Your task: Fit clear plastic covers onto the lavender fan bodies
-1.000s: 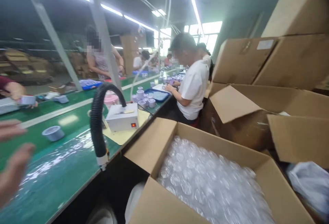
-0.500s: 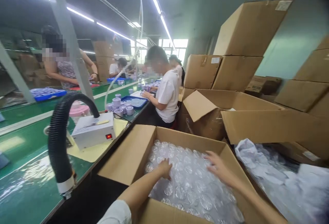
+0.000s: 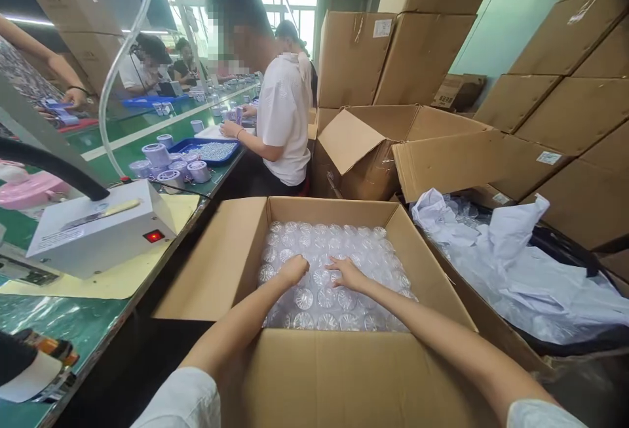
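Note:
An open cardboard box (image 3: 363,369) stands before me, filled with rows of clear, round plastic pieces (image 3: 324,298) that have radial lines on their tops. Both my hands reach into it. My left hand (image 3: 295,270) is over the left-middle rows, its fingers curled together; what they hold, if anything, is hidden. Just to its right, my right hand (image 3: 350,275) rests at the tops of the pieces with thumb and fingers apart. A small gap separates the two hands. Whether the pieces are cups or lids I cannot tell.
Left is a green workbench (image 3: 111,313) with a white device (image 3: 105,228), lilac containers (image 3: 157,155) and a blue tray (image 3: 206,151). A co-worker (image 3: 285,120) sits beyond. Crumpled plastic and white sheets (image 3: 515,271) lie right, near stacked cartons (image 3: 354,58).
My view has shifted nearer to the box and levelled. My right hand has moved left from the box's right side toward my left hand. Both now sit close together over the middle rows.

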Demonstrator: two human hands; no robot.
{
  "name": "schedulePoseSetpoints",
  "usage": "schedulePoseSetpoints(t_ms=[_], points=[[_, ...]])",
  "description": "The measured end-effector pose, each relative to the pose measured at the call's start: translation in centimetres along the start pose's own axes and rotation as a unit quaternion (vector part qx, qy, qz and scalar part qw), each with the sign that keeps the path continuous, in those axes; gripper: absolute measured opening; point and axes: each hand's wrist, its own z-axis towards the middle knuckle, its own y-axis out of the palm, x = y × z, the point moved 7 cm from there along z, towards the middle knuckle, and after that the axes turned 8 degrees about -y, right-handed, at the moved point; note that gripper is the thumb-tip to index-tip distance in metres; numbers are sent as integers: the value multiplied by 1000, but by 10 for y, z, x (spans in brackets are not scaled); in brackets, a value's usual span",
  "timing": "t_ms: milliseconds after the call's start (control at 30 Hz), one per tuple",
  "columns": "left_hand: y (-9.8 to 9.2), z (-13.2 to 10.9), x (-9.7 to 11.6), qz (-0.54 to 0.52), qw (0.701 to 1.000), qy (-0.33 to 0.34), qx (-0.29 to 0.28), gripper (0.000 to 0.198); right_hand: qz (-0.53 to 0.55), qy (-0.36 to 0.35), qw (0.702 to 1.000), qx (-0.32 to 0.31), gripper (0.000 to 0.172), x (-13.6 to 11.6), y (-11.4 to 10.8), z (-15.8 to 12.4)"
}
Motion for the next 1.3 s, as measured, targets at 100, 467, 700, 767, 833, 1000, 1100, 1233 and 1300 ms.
schedulePoseSetpoints(t_ms=[100,467,700,767,833,1000,1100,1233,1300], points=[[0,0,4,2,1000,9,7,34,-1,-16,1000,-4,34,-1,-4,-7],[-36,-4,-17,-184,978,-35,94,34,9,7,999,38,29,-22,10,31],[-21,5,-13,-377,926,-15,19,33,12,17,997,79,25,-4,2,43],[-26,6,-18,-431,902,-16,27,33,5,19,995,97,25,-3,-1,43],[-33,5,-22,-478,877,-15,36,34,0,16,994,112,25,-3,-5,43],[-37,-5,-20,-566,824,-4,24,31,0,-6,991,130,24,-4,-18,41],[-38,-11,-16,-607,795,-5,4,28,5,-25,993,112,24,-5,-23,37],[-52,-14,-16,-674,739,-12,7,29,1,-34,995,98,23,-4,-24,31],[-57,-15,-19,-702,711,-27,20,30,-2,-29,994,101,23,-5,-21,30]])
